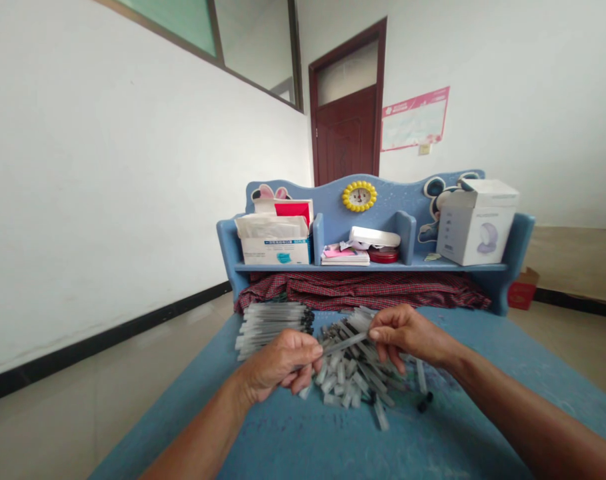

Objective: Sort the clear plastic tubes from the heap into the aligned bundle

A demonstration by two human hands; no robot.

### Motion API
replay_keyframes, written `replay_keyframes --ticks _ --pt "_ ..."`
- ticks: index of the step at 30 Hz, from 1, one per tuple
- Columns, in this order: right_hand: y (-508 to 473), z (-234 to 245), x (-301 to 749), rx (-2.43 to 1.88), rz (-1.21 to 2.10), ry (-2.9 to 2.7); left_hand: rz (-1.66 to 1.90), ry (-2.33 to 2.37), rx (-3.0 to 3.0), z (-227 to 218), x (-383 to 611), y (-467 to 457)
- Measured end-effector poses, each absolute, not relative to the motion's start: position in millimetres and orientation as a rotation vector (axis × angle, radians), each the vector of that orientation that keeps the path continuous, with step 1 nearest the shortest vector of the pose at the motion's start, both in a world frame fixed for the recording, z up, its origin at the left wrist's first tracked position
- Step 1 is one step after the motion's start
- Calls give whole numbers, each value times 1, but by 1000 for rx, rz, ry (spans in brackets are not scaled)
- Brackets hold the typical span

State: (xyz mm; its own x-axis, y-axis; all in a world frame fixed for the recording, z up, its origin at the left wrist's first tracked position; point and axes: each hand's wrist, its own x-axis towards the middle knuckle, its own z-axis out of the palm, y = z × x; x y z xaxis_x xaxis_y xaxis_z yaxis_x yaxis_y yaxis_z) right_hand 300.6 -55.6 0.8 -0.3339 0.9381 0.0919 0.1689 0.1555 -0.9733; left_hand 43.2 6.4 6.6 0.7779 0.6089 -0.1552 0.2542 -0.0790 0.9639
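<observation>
A pale translucent pen (347, 343) is stretched between my two hands, tilted slightly up to the right. My left hand (286, 362) pinches its left end with thumb and forefinger. At the other end, the fingertips of my right hand (407, 333) are closed on it. Beneath lies a loose heap of clear pen caps (343, 380) and pen parts, partly covered by my hands. Left of the heap, many pens (270, 323) lie side by side in a stack, dark ends toward the right. Small black pieces (425, 402) rest on the table right of the heap.
The blue table (283, 440) has a raised shelf (423, 267) along its far edge. On it stand a mask box (277, 252), papers, a red tin (384, 256) and a white carton (475, 230). Checked cloth (367, 290) is tucked below the shelf.
</observation>
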Motion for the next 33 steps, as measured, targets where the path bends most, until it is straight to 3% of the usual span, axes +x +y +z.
replay_keyframes --ticks 7,20,33 --pt "-51 -1 304 -1088 1219 -1565 329 704 1640 8 41 9" --pt "-43 -12 296 -1604 209 -1834 399 877 1712 7 47 10" --pt "-56 0 286 -1453 257 -2017 326 815 1730 1 49 9"
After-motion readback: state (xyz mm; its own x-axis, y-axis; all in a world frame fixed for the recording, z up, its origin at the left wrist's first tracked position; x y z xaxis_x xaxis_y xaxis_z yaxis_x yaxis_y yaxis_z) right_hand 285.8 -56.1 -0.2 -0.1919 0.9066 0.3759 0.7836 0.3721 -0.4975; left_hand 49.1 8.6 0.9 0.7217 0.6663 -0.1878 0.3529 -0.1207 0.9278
